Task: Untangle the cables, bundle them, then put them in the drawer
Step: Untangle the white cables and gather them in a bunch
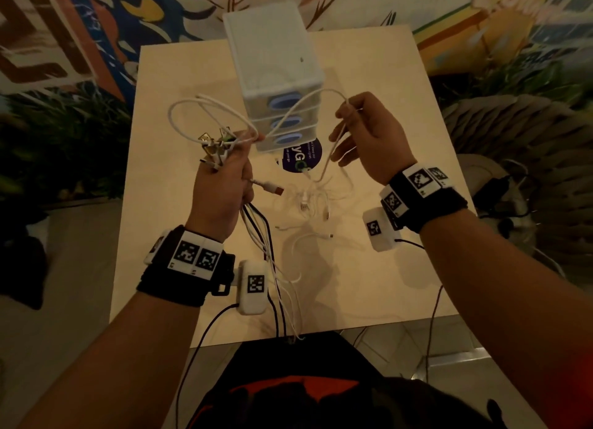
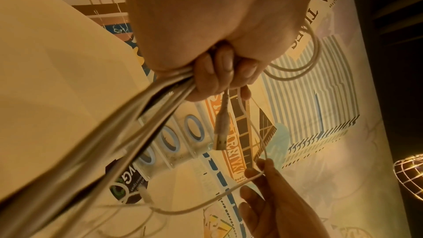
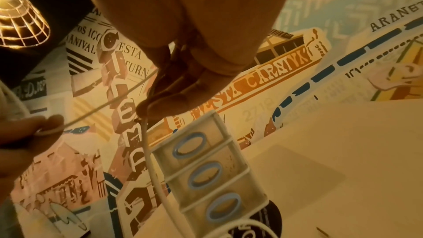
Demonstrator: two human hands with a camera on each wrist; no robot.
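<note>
Head view: round dark sticker point(image 1: 301, 159) lettered "yG" under drawer unit point(image 1: 276, 75).

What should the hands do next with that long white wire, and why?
Probably the right hand should draw the white cable it pinches clear of the loose pile on the table, toward the left hand. That hand already grips a bunch of cables, and this one still trails into the tangle.

free: bare table point(image 1: 385, 114) right of drawer unit point(image 1: 282, 107) | blocked: loose cables point(image 1: 308, 200) before its drawers, between hands
</note>
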